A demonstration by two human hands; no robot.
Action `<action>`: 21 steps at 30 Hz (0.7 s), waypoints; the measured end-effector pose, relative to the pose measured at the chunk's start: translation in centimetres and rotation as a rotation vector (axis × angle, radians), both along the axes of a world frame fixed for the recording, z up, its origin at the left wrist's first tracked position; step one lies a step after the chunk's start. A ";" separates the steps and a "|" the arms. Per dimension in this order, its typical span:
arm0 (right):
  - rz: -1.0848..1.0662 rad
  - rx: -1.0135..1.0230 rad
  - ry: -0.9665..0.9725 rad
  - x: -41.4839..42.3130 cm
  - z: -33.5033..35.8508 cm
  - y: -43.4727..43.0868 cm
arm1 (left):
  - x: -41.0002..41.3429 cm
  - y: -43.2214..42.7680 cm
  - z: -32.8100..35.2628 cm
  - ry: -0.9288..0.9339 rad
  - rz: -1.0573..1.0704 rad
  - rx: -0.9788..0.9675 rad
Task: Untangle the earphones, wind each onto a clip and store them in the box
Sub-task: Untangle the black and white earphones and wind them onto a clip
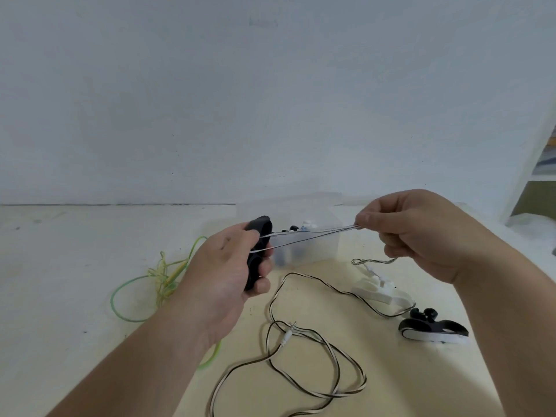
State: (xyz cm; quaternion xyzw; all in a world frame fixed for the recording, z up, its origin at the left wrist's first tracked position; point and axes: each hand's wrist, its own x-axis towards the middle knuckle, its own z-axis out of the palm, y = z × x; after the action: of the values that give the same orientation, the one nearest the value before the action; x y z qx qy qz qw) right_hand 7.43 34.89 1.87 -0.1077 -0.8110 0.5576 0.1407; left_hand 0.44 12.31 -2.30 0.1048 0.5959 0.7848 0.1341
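Observation:
My left hand (228, 269) grips a black clip (259, 236) upright above the table. A black-and-white earphone cable (313, 236) runs taut from the clip to my right hand (421, 233), which pinches it between thumb and fingers. The rest of that cable (301, 350) lies in loose loops on the table in front, with its white plug (285, 338) among them. A clear plastic box (307, 245) stands behind the taut strands, holding wound earphones. A green-yellow earphone cable (156, 281) lies tangled at the left.
A white clip (382, 291) with a white earphone lies at the right, and a black-and-white clip (433, 329) with black earbuds lies beyond it. A white wall rises behind the table. A white shelf edge (529, 164) stands at the far right.

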 end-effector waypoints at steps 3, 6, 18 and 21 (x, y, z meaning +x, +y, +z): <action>-0.004 -0.019 0.046 -0.2 -0.2 0.0 | 0.0 0.0 -0.1 0.034 -0.010 -0.039; -0.026 -0.004 0.066 -0.3 -0.4 0.0 | 0.0 0.0 0.0 0.047 -0.007 -0.028; 0.300 0.267 -0.069 -0.1 -0.5 -3.5 | 0.9 0.0 -0.6 0.521 -0.081 -0.314; 0.580 0.192 -0.105 -0.1 -1.4 -5.7 | 1.1 0.0 -0.4 0.528 -0.074 -0.283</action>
State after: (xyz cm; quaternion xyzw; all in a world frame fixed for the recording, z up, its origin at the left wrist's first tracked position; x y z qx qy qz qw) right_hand 7.30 29.17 0.51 0.1136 -0.8630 0.4889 -0.0569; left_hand 1.57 12.31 -2.67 0.3071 0.7093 0.6343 0.0164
